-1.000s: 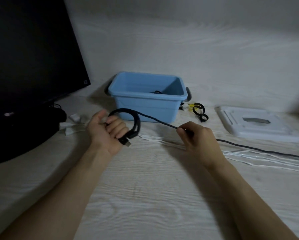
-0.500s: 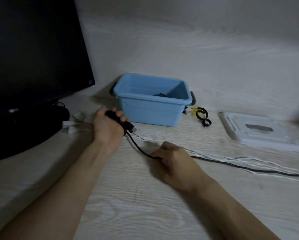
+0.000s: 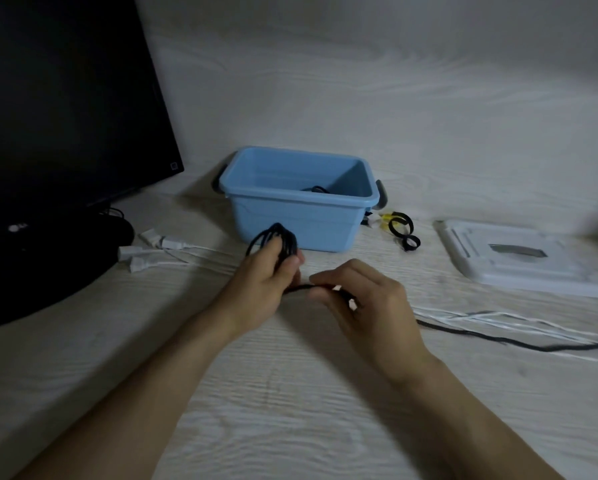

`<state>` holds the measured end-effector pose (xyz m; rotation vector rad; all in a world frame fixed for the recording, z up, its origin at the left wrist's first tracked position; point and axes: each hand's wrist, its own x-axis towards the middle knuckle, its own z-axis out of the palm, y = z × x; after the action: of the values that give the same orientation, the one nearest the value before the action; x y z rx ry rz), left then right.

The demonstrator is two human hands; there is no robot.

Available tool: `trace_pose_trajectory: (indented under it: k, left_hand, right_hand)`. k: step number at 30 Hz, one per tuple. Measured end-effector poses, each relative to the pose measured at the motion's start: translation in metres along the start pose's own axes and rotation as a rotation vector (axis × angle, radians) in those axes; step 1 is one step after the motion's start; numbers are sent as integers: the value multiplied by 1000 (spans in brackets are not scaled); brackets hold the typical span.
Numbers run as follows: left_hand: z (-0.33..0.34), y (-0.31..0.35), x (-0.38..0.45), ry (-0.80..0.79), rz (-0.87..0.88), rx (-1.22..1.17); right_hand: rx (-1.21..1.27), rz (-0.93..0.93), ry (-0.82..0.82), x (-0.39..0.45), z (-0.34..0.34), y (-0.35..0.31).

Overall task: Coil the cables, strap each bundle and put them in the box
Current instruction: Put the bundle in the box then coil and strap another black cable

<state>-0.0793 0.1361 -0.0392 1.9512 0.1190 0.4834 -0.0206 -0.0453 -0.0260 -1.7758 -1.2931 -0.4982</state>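
The left hand (image 3: 262, 282) gripped the coiled loops of the black cable (image 3: 276, 240) just before the blue box (image 3: 301, 199), keeping them gathered, while the right hand (image 3: 363, 303) pinched the loose length, likely feeding another loop; its tail trailed across the table (image 3: 290, 410).

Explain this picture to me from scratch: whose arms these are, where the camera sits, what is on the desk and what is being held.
No machine here: a person wears a camera on the head, looking down at their own bare hands. The left hand grips a small coil of black cable. The right hand pinches the same cable's loose part, which trails away to the right across the wooden desk. Behind the hands stands an open blue box with something dark inside. To its right lie black straps and a white lid. White cables run across the desk, and a dark monitor stands on the left.
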Motion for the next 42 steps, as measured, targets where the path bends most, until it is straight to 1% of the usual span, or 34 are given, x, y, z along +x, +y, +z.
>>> trace_pose_trajectory:
  k: [2,4,6,9,11,13,15,17,19,22,24,27,29,32,35,36,38,40,42]
  left_hand:
    - [5,6,-7,-92,-18,-37]
    - [11,17,-13,-179,-32,-124]
    - [14,29,-18,-240,-78,-215]
    - [12,34,-17,-311,-195,-431]
    - [9,31,-15,-346,-265,-547]
    - [7,29,-16,-371,-348,-622]
    - [8,29,-16,-402,-388,-660]
    - [9,28,-16,-401,-416,-690]
    - [10,28,-13,-422,-451,-751]
    - [11,29,-9,-480,-497,-943]
    - [11,27,-8,-499,-505,-991]
    - [14,24,-8,-492,-512,-1044]
    - [21,25,-10,-451,-522,-1100]
    - [31,25,-13,-380,-558,-1223]
    - [31,24,-14,-452,-585,-1371]
    - [30,23,-13,-461,-600,-1366]
    - [25,23,-10,-444,-628,-1269]
    - [20,26,-9,-452,-600,-1131]
    - [16,25,-9,-494,-579,-1056]
  right_hand:
    - [-4,-2,84,1,-3,2]
    - [14,22,111,1,-5,6]
    - [20,41,97,1,-4,8]
    - [-5,80,67,2,0,10]
    - [39,124,-16,2,2,14]
    - [204,213,-169,1,3,16]
    - [488,394,-319,0,1,14]
    - [759,526,-366,-1,-1,10]
    - [899,596,-318,0,-1,7]
    - [1091,772,-210,4,2,6]
    - [1208,876,-179,5,2,10]
    - [1343,966,-147,7,2,11]
    - [1353,986,-108,7,2,8]
    - [1297,1023,-22,7,2,0]
    - [1265,1022,61,5,8,-3]
    - [1248,1013,68,4,11,-4]
    - [1184,981,65,3,15,-5]
    - [1110,934,44,4,16,-5]
    - [1068,911,10,5,13,-6]
